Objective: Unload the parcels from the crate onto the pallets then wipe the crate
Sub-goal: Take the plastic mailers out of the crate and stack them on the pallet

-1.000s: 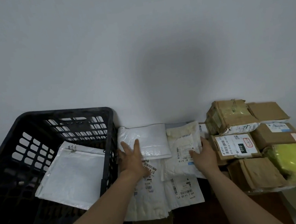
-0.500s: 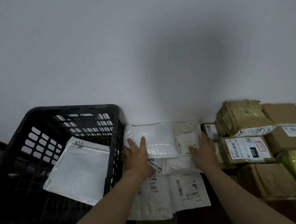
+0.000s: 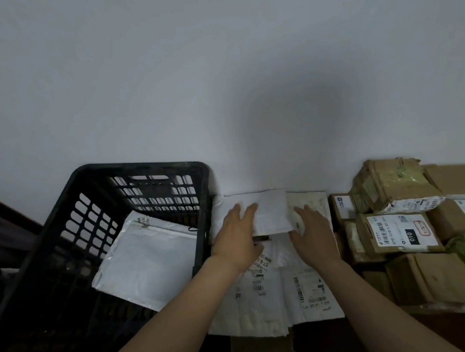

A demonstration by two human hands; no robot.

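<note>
Touching white mailer (image 3: 268, 209), left hand (image 3: 238, 232), right hand (image 3: 311, 229) flat; long axis along wall (image 3: 217, 92).

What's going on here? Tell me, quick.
A person is unloading parcels. The left hand lies flat on a white padded mailer beside the black crate, the right hand on the cream parcel next to it. One white envelope lies in the crate, not yet unloaded. Cardboard boxes sit at the right.
</note>
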